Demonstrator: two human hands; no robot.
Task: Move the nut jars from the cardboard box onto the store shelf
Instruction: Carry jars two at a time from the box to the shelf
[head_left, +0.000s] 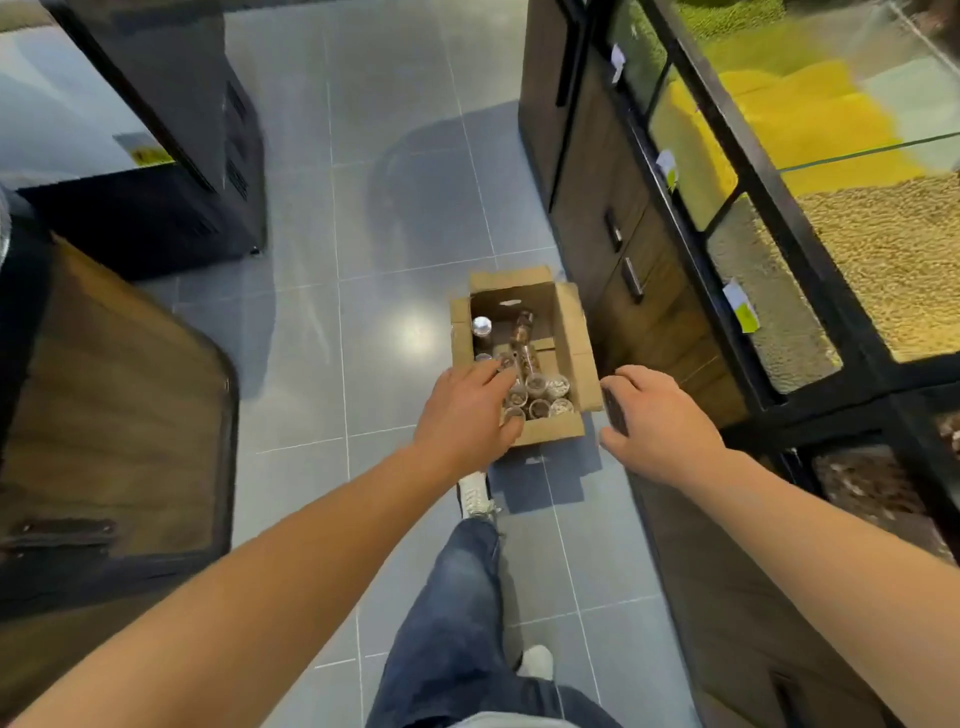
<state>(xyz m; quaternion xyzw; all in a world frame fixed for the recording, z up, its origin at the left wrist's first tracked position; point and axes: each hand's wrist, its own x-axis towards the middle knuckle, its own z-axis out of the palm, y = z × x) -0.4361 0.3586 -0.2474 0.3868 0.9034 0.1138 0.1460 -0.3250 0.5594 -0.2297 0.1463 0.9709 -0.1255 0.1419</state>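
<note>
An open cardboard box (570, 332) stands on the tiled floor beside a dark cabinet. Several clear nut jars (540, 397) fill its near half, and one jar with a silver lid (481, 326) stands at its far left. My left hand (465, 410) hangs over the box's near left corner, fingers spread, holding nothing, fingertips above the jars. My right hand (657, 415) hovers just right of the box's right flap, fingers curled downward and apart, holding nothing. No store shelf with jars is visible.
A wooden cabinet with drawers (623, 260) and glass bins of grain (857, 249) runs along the right. A wooden counter (114, 405) and a black unit (171, 156) stand on the left. My legs and white shoes (475, 493) are on the grey floor behind the box.
</note>
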